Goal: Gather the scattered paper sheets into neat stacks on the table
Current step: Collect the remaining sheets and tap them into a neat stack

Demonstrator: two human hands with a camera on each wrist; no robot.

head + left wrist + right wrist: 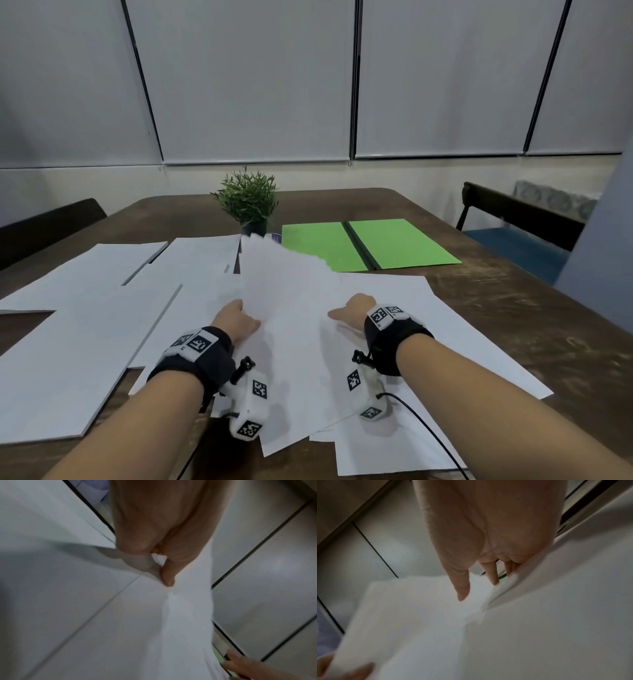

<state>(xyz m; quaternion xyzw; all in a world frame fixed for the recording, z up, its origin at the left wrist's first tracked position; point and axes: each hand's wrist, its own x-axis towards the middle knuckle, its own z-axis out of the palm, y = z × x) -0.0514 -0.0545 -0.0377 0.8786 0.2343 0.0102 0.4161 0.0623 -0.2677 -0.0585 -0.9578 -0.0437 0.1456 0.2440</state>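
Note:
A fanned bundle of white paper sheets (287,291) is lifted off the table's middle, its far end tilted up and blurred. My left hand (239,318) grips the bundle's left edge; in the left wrist view the left hand (164,574) pinches the paper (171,622) under its thumb. My right hand (349,308) holds the right edge, thumb on top, fingers hidden beneath. In the right wrist view the right hand (477,585) has its thumb over the bundle (411,615). More loose sheets (85,267) lie flat at the left, and others (445,342) lie under the bundle.
The brown wooden table (513,308) carries an open green folder (370,243) at the back right and a small potted plant (248,202) behind the bundle. Dark chairs stand at the left (51,226) and right (513,219). Cables trail from the wrist cameras near the front edge.

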